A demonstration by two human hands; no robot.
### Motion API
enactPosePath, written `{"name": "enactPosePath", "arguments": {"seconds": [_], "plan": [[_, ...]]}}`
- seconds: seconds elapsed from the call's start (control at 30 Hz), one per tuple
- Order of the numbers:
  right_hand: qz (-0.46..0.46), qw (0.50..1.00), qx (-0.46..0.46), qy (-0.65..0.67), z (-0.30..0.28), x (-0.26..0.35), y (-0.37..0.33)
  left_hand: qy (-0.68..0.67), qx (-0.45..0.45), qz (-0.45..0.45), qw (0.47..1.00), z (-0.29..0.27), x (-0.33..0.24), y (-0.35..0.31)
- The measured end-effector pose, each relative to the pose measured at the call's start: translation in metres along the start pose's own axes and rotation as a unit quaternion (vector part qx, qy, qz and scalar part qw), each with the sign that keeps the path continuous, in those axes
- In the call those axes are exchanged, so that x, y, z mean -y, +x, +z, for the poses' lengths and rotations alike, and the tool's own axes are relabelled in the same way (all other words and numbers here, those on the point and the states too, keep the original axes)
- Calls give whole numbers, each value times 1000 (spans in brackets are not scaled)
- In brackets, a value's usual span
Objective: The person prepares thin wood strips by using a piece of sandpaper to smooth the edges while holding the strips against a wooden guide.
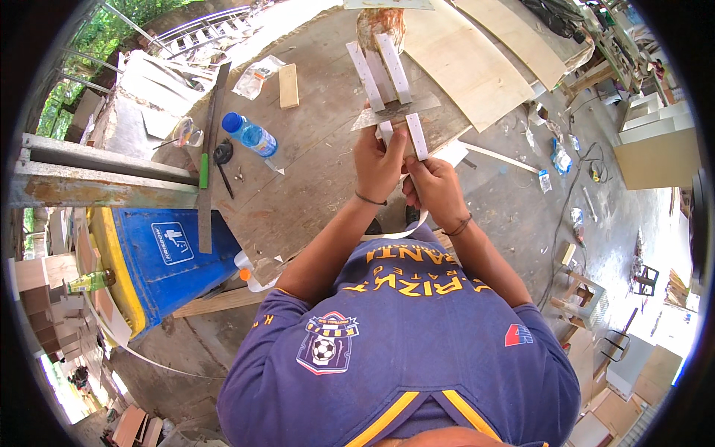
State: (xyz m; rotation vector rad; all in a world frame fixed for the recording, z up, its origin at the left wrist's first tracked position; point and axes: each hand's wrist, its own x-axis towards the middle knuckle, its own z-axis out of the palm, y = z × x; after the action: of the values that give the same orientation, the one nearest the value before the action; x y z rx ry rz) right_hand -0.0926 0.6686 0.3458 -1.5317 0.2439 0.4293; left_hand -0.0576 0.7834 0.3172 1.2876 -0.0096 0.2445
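To the left of the blue-capped bottle [257, 138], and nearer us, stands a blue bin [179, 272] with a yellow edge. Between the two, a long dark straightedge [205, 227] crosses the left side of our desk [305, 179], and a round-headed black object [223, 153] lies just left of the bottle. Beyond the bottle we have a clear packet [255, 79] and, farther right, a pale wooden block [288, 86]. Well to the bottle's right is our left hand [378, 164], its thumb and fingers clamped on a short white strip [386, 132], much of which they hide. Farther from us than the bottle, longer white strips [394, 68] with rows of dots reach toward a mottled brown piece [380, 27], and a thin grey plate [395, 112] lies crosswise at their near ends. Also right of the bottle, we pinch the lower end of a dotted white strip [417, 137] between the fingers of our right hand [438, 195]; a pale band [417, 228] curves down below that hand. Farther right of the bottle, plywood sheets [477, 67] lie beyond our hands.
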Motion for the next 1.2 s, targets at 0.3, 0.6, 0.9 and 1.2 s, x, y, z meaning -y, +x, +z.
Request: {"name": "enactPosePath", "arguments": {"seconds": [0.3, 0.6, 0.9, 1.2], "plan": [[-49, 996, 9, 73, 7, -14, 0, 146, -49, 68, 986, 6, 9, 10], [-66, 997, -26, -6, 11, -33, -3, 227, -54, 22, 972, 5, 15, 28], [-207, 971, -107, -61, 18, -26, -7, 225, 0, 132, 965, 11, -6, 10], [-284, 946, -125, -91, 19, -19, -19, 190, 51, 192, 961, 15, -31, 3]]}}
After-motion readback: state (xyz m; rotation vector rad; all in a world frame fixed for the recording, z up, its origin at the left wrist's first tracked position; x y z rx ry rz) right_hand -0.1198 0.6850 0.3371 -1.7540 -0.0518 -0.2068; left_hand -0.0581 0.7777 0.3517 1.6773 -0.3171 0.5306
